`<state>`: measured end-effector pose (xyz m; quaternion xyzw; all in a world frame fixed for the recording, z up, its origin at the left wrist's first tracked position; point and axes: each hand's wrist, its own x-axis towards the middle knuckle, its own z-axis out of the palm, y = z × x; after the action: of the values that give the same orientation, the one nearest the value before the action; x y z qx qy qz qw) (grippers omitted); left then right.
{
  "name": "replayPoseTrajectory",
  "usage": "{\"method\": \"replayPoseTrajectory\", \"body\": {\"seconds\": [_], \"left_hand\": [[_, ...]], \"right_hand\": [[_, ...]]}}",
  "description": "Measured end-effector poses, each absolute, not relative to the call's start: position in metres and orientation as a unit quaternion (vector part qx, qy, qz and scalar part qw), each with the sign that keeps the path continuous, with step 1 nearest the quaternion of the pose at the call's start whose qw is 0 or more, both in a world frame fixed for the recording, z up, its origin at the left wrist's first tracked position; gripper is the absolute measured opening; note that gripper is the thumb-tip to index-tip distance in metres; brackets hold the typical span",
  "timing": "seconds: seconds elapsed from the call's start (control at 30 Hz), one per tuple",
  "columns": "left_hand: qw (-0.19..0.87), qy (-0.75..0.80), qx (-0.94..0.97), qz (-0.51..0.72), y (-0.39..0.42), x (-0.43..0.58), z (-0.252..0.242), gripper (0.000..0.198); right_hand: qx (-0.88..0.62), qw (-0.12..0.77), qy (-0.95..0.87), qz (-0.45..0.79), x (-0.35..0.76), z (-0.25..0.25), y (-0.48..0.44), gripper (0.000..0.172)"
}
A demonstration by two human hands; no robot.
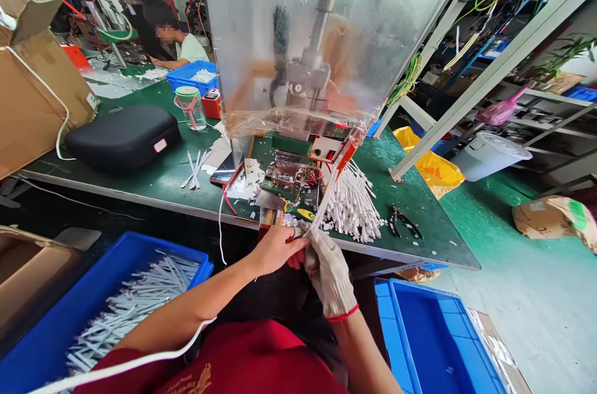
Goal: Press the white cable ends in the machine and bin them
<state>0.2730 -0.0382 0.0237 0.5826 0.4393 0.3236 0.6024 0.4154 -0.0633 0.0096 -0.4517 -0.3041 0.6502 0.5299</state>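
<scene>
My bare left hand (274,249) and my gloved right hand (330,271) meet at the table's front edge. A few long white strips (321,215) rise from between them, leaning up and right. The fabric glove wraps round the lower part of the strips. My left fingers are pinched at their lower end, where the fingertips partly hide what they grip. Just beyond my hands lies a yellow-and-black handled tool (304,212). A heap of similar white strips (354,204) spreads to the right of it.
A press-like machine (285,167) stands behind a clear plastic shield (261,27). Black-handled pliers (405,222) lie at right. A black case (124,136) and a jar (192,109) stand left. Blue bins (208,266) (396,319) flank me; the left one holds white strips. A co-worker (181,46) sits beyond.
</scene>
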Motion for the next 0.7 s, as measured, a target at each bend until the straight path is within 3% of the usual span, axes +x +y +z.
{"method": "replayPoseTrajectory", "body": {"seconds": [0.23,0.5,0.7], "left_hand": [[0.639,0.44,0.575,0.258,-0.061,0.252,0.023,0.045],[0.699,0.431,0.464,0.333,-0.075,0.242,0.006,0.052],[0.75,0.418,0.358,0.366,-0.062,0.232,0.005,0.051]], "right_hand": [[-0.458,0.452,-0.443,0.624,0.439,0.028,-0.048,0.042],[-0.444,0.346,-0.5,0.658,0.412,0.035,-0.001,0.04],[-0.444,0.339,-0.462,0.689,0.385,0.019,0.029,0.036]]}}
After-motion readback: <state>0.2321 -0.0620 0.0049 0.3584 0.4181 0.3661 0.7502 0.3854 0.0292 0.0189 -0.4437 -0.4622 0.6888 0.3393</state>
